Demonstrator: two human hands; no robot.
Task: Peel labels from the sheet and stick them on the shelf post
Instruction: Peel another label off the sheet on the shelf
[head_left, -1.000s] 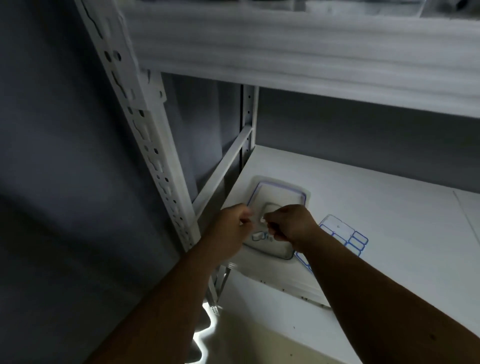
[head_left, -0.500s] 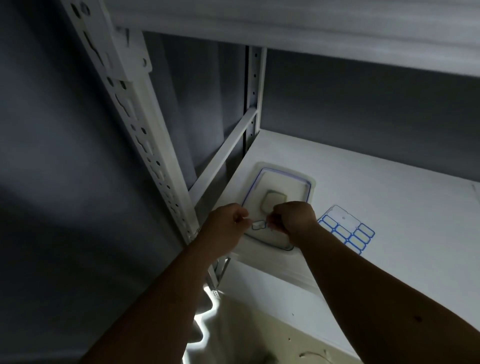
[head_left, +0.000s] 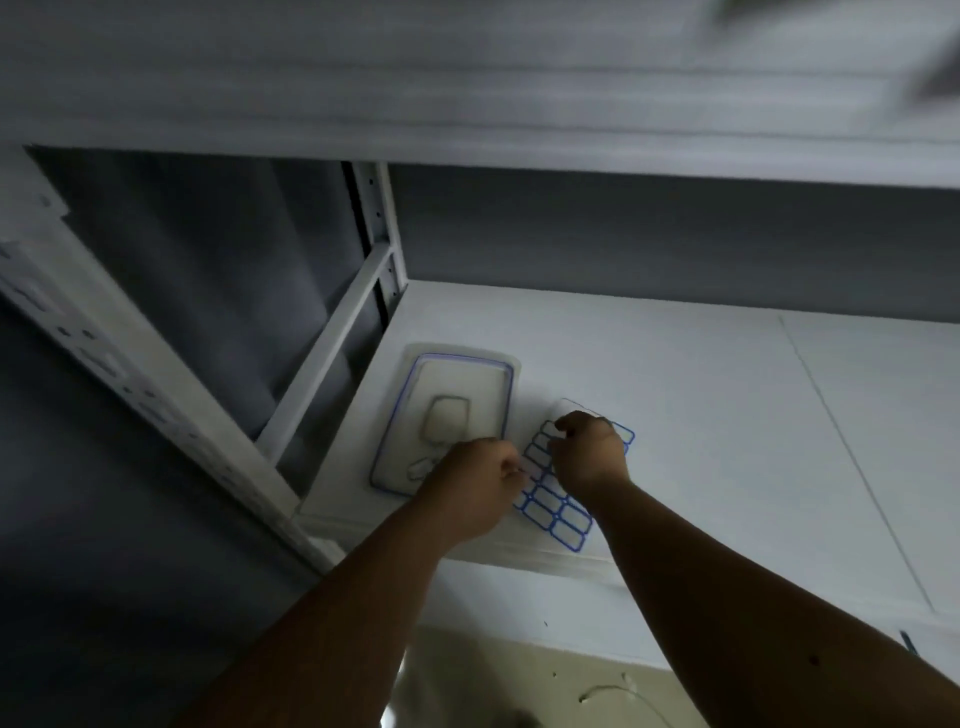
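Observation:
The label sheet (head_left: 558, 517), white with blue-bordered rectangles, lies flat on the white shelf board (head_left: 701, 415) near its front edge. Both my hands are on it. My left hand (head_left: 475, 486) is curled, its fingertips pinching the sheet's left edge. My right hand (head_left: 592, 454) covers the sheet's upper part, thumb and forefinger pinched at a label there. The front shelf post (head_left: 130, 374), white with punched holes, runs diagonally at the left and is blurred.
A clear container lid (head_left: 447, 415) with a blue seal lies left of the sheet, with a small label-like piece (head_left: 421, 467) on it. A rear post (head_left: 382, 228) and a side brace (head_left: 332, 358) stand behind. The upper shelf overhangs.
Both hands have shifted right, from above the lid onto the label sheet. The view has swung right and down, so the front post sits further left.

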